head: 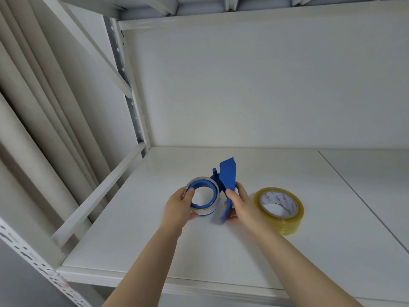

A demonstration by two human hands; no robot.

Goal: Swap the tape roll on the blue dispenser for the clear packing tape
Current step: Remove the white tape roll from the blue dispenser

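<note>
The blue dispenser (228,176) lies on the white shelf (221,251), its flat handle plate sticking up at the back. A thin, nearly used-up tape roll (205,211) sits around the dispenser's blue hub. My left hand (180,207) grips that roll, thumb inside the ring and fingers on the outer rim. My right hand (240,206) is closed on the dispenser's handle, just right of the hub. The clear packing tape (280,210), a thick yellowish roll with a white printed core, lies flat to the right of my right hand, apart from it.
A white back wall stands behind the shelf. A perforated metal upright (124,69) and a side rail (99,196) bound the left side. Beige curtain folds (33,129) hang further left. A seam (363,196) runs diagonally across the shelf board at right.
</note>
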